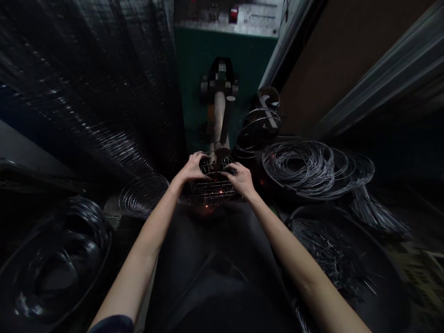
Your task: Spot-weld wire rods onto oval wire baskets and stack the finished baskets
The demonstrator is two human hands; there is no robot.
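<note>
Between my hands is a wire basket (213, 188), a round cage of thin metal wires, just below the arm of a spot welding machine (219, 115). My left hand (194, 167) grips the basket's left rim, thumb and fingers curled in. On the right side, my right hand (238, 176) pinches the rim with its fingertips pointing inward. The machine's electrode tips come down to the basket between the hands. Small orange sparks glow on the front wires and below them. The basket's far side is partly hidden by the machine arm.
A round tray of wire rings (305, 169) stands to the right, with a basin of short wire pieces (333, 249) nearer me. Wire coils (144, 196) and a tub of rings (58, 268) lie left. Behind is a green machine body (197, 51) with a red switch (233, 15).
</note>
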